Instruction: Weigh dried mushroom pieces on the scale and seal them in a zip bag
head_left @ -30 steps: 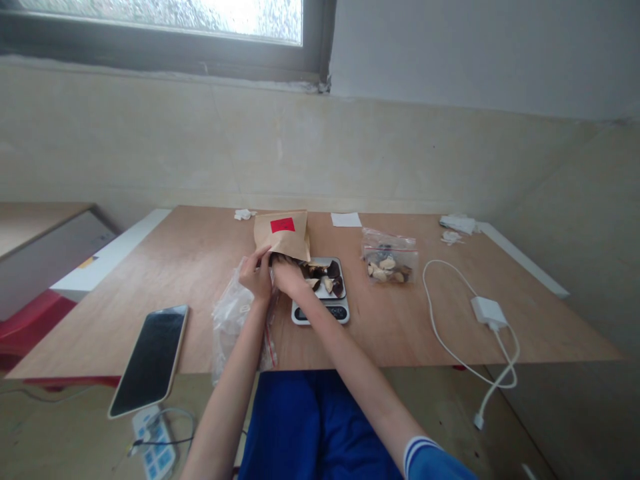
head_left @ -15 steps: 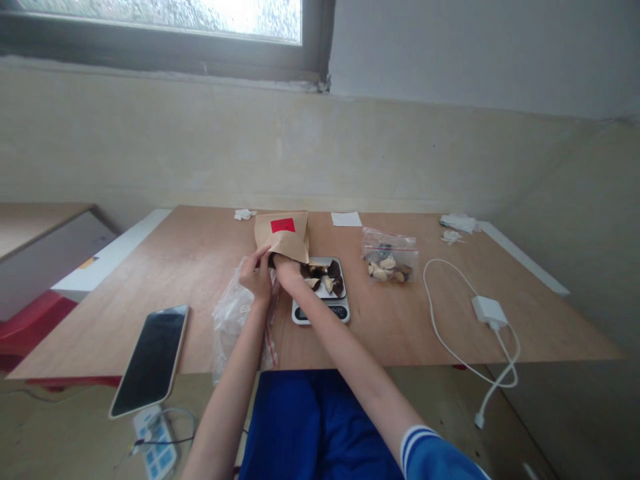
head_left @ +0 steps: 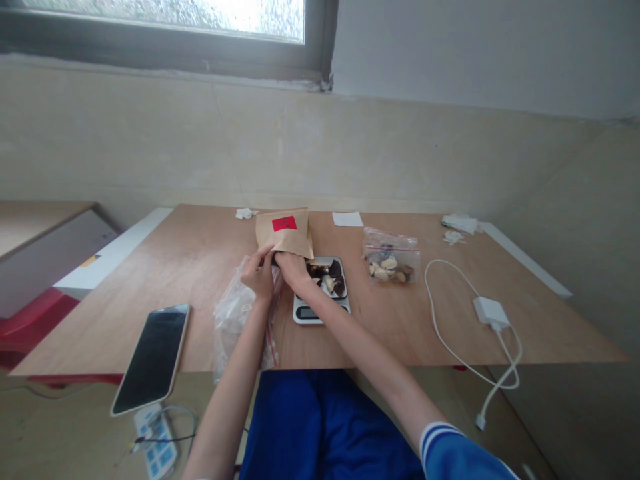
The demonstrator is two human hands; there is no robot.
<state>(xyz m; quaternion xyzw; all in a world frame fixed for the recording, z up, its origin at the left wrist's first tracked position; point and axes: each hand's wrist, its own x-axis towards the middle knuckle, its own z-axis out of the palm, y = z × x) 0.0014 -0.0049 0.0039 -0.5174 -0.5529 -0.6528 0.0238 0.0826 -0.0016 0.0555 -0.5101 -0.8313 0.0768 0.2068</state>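
Note:
A brown kraft paper bag (head_left: 266,233) with a red label lies on the table, its mouth toward me. My left hand (head_left: 258,275) pinches the lower left edge of that mouth. My right hand (head_left: 294,270) reaches into the opening; its fingers are hidden inside. Just right of the bag, a white kitchen scale (head_left: 341,313) carries several dark-brown and cream pieces (head_left: 330,285), which look like dried mushrooms. My right wrist and forearm cross over part of the scale. Beneath my left wrist lie clear zip bags (head_left: 231,323).
On the wooden table (head_left: 400,333), a zip bag of mixed dried pieces (head_left: 391,267) lies right of the scale. Farther right are a white charger with cable (head_left: 491,312) and crumpled tissue (head_left: 453,237). A tablet (head_left: 153,357) overhangs the front left edge. White paper (head_left: 347,219) lies at the back.
My right hand has shifted slightly right within the bag mouth, and its forearm has swung a little right. My left hand keeps its pinch on the bag edge.

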